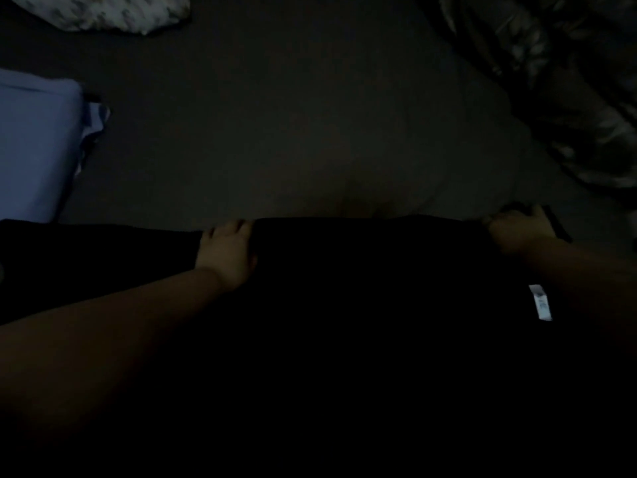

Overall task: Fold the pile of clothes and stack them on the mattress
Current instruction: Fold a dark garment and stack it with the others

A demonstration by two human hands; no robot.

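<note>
The scene is very dark. A black garment (372, 288) lies spread across the near part of the dark mattress (293, 132), with a small white label (540, 302) showing near its right side. My left hand (225, 255) grips the garment's far edge at the left corner, fingers curled over the cloth. At the right corner of that same edge my right hand (520, 229) holds the fabric. A folded pale blue garment (31, 139) lies on the mattress at the left.
A patterned pillow (103, 12) sits at the top left. A heap of patterned clothes or bedding (568, 91) fills the right side. Another dark cloth (86, 257) lies left of my left hand.
</note>
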